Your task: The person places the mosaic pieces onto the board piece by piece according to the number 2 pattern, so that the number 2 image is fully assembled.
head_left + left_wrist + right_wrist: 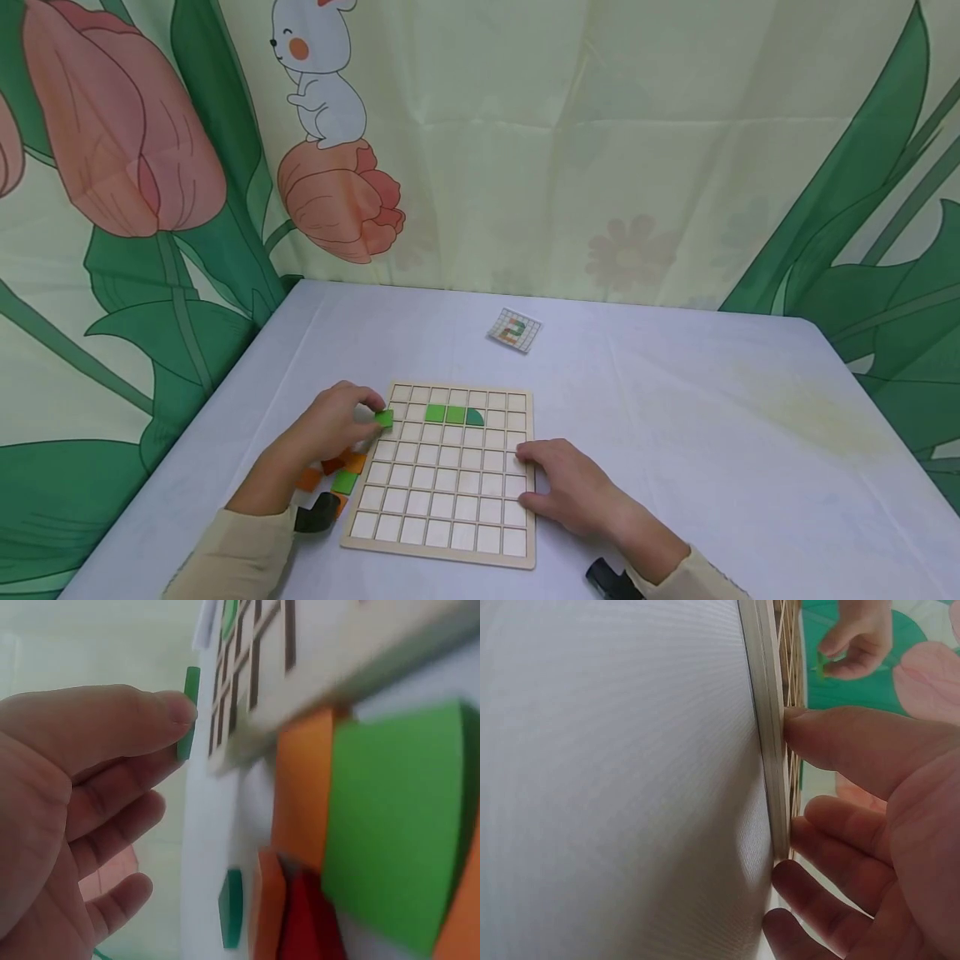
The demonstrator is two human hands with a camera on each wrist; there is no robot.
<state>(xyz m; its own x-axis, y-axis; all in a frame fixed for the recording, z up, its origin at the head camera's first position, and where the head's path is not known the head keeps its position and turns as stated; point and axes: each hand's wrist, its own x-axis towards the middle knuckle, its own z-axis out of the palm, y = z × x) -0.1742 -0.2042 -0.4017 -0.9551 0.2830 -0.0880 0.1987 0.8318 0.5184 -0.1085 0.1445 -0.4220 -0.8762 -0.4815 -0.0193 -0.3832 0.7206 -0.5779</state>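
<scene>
Green square tile (384,418) pinched in left hand (341,419) by far-left corner of grid board (448,457) | right hand (570,487), thumb and fingers apart, touches right edge | slack pinch could drop it askew

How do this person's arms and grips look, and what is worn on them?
The left sleeve and right sleeve are plain beige. Near their ends sit the left black device and right black device. Left grip and right grip are bare; no glove or ring shows.
</scene>
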